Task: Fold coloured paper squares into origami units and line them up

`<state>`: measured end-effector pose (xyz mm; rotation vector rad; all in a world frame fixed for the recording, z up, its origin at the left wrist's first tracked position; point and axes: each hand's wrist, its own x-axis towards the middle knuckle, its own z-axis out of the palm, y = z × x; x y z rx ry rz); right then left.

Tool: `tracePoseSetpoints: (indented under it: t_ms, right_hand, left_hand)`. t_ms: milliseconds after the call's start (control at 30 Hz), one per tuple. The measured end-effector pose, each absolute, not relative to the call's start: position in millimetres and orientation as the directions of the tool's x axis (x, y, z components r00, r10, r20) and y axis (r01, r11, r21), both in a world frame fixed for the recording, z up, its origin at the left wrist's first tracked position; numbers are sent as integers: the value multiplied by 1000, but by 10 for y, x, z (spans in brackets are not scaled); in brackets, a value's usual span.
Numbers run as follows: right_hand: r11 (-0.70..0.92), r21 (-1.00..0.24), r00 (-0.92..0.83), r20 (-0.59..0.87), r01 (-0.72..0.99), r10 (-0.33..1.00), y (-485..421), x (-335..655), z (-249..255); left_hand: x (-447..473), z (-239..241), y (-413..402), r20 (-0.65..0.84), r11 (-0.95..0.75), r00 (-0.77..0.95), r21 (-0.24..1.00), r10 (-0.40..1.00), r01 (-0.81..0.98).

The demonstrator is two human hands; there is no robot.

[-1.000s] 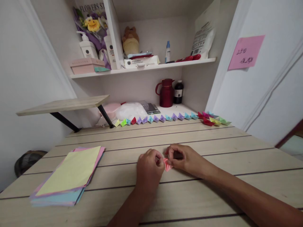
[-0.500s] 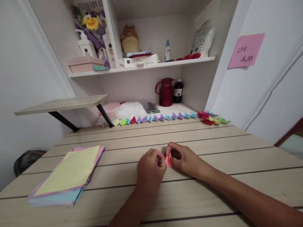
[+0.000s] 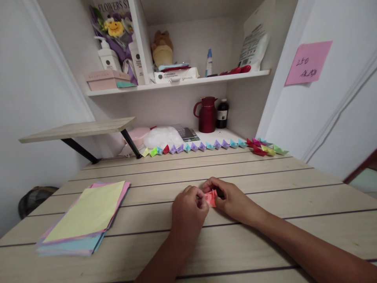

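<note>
Here, a small folded piece of pink paper point(image 3: 211, 198) sits between my two hands, just above the wooden table point(image 3: 265, 243) near its middle. My left hand point(image 3: 188, 210) pinches the paper's left edge with fingertips curled in; my right hand point(image 3: 231, 198) pinches its right side, thumb on the near face and fingers wrapped behind. Both hands close on the same piece and nearly touch each other across it.

All other places are given relative to the pink paper. To its left, well apart and nearer the table's left edge, lies a stack of coloured sheets point(image 3: 85, 216), a pale yellow sheet on top with pink, purple and blue edges showing beneath. Beyond it, along the table's far edge, runs a row of small folded paper boats point(image 3: 200, 147) in yellow, green, blue, red and purple, ending at the right in a looser cluster of red, yellow and green ones. Behind that row stand a dark red jug point(image 3: 207, 114) and, just beside it, a dark bottle point(image 3: 222, 114). Far left and raised is a wooden board on a black bracket point(image 3: 79, 129). Above everything, a white shelf point(image 3: 224, 78) carries bottles, boxes and a soft toy. On the wall to the upper right hangs a pink note point(image 3: 308, 63) with handwriting.
</note>
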<state>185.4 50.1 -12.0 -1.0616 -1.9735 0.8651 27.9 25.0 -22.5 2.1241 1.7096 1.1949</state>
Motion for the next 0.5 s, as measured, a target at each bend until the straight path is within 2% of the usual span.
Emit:
tracePoseSetpoints:
  t_ms: [200, 500]
  right_hand:
    - [418, -803, -393, 253, 424, 884, 499, 1841, -90]
    - [511, -666, -433, 300, 543, 850, 517, 1866, -55]
  left_hand:
    - [280, -238, 268, 478, -348, 43, 571, 878, 744]
    - [257, -197, 260, 428, -317, 29, 619, 903, 718]
